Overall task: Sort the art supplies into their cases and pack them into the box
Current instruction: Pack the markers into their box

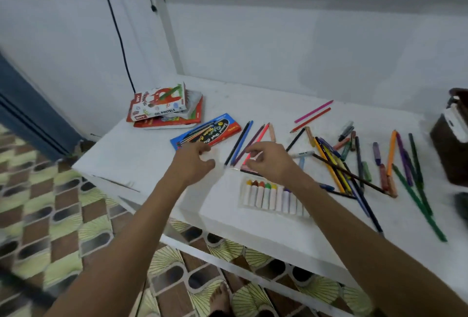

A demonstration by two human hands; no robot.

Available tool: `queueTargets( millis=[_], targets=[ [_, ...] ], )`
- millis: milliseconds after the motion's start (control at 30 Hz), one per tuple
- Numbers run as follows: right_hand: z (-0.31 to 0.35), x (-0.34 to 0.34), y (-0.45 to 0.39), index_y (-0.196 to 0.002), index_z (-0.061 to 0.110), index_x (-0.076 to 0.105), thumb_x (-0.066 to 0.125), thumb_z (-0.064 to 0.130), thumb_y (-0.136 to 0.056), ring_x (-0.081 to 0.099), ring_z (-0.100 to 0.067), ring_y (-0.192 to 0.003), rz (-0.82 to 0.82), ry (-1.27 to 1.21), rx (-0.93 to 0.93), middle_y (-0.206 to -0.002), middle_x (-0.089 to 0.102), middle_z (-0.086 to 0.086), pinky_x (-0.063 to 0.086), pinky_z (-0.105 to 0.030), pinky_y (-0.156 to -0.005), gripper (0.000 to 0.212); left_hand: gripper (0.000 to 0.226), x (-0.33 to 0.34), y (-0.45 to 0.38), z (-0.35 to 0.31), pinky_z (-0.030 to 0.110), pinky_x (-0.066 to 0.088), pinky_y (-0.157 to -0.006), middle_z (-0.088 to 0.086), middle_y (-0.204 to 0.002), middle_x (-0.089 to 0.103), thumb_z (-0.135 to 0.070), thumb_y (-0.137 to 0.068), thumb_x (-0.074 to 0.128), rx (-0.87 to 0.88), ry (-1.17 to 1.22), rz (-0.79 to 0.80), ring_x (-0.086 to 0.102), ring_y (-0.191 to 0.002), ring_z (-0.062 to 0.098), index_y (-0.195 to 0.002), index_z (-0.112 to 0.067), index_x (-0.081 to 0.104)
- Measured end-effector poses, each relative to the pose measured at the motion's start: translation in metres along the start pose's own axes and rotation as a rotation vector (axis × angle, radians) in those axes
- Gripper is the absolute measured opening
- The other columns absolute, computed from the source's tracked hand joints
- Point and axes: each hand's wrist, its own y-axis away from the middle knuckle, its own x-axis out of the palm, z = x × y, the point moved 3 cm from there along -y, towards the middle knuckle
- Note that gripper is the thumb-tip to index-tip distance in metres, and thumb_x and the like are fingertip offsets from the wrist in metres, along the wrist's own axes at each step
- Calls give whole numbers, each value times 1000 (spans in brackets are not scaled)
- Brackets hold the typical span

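Observation:
My left hand (193,162) hovers just below the blue and red pencil case (206,132), fingers apart and holding nothing. My right hand (271,162) hangs over a small row of coloured pencils (243,144), its fingers curled loosely with nothing in them. A clear tray of oil pastels (268,196) lies just below that hand. An oil pastels box (158,105) sits on a stack at the table's far left. Loose pencils and crayons (354,162) are scattered across the right half.
The white table (141,154) stands against a pale wall, with a black cable hanging down behind the boxes. A dark brown box (450,137) sits at the right edge. Patterned floor tiles and a bare foot (220,299) show below the table's front edge.

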Motion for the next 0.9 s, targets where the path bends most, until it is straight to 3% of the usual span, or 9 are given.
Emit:
queueTargets(
  millis=[133, 233, 333, 433, 500, 733, 833, 900],
  targets=[
    [25, 28, -44, -118, 11, 63, 66, 18, -85, 52, -8, -87, 46, 31, -37, -116, 61, -4, 38, -17, -75, 34, 55, -30, -30, 35, 32, 45, -91, 13, -123, 55, -31, -78, 71, -32, -74, 30, 54, -113, 29, -128, -15, 54],
    [39, 44, -66, -124, 12, 60, 65, 20, -86, 58, -14, -92, 88, 54, -40, -122, 59, -2, 41, -16, -70, 40, 84, -35, -49, 52, 34, 37, -102, 12, -141, 42, -39, -75, 77, -40, -138, 127, 39, -130, 26, -143, -13, 35],
    [43, 58, -84, -125, 9, 59, 66, 20, -85, 55, -18, -109, 102, 127, -62, -125, 59, -6, 37, -16, -84, 42, 101, -31, -64, 63, 34, 38, -101, 6, -144, 39, -47, -67, 80, -10, -100, 191, 40, -131, 23, -146, -15, 27],
    [39, 62, -92, -126, 9, 58, 67, 20, -84, 52, -18, -113, 98, 133, -40, -126, 56, -6, 36, -19, -90, 44, 68, -26, -70, 65, 21, 43, -79, -3, -119, 60, -37, -68, 80, 65, -29, 148, 58, -109, 17, -125, -20, 49],
    [40, 58, -92, -122, 7, 60, 68, 15, -84, 52, -15, -108, 72, 101, -72, -122, 58, -8, 39, -19, -92, 40, 54, -28, -68, 61, 16, 41, -69, -11, -103, 63, -37, -67, 81, 108, 48, 79, 62, -96, 11, -113, -25, 54],
    [29, 11, -75, -125, 13, 56, 71, 16, -79, 53, -18, -107, -205, -141, -83, -115, 51, 0, 49, -37, -94, 48, 73, -30, -51, 22, 9, 41, -68, -16, -106, 56, -38, -64, 84, 208, 272, -58, 57, -93, 3, -127, -25, 49],
    [11, -18, -53, -125, 24, 48, 71, 24, -81, 60, -13, -95, -324, -333, 96, -120, 46, 5, 54, -27, -80, 50, 58, -17, -46, -12, 13, 47, -68, -17, -99, 56, -36, -64, 83, 280, 297, -45, 59, -90, 4, -112, -31, 50],
    [-8, -35, -33, -130, 26, 41, 72, 30, -81, 61, -14, -95, -381, -530, 308, -120, 47, 6, 54, -30, -80, 59, 52, -1, -39, -37, 18, 49, -68, -12, -98, 59, -41, -63, 80, 311, 319, -17, 60, -90, 5, -104, -34, 50]
  ],
)
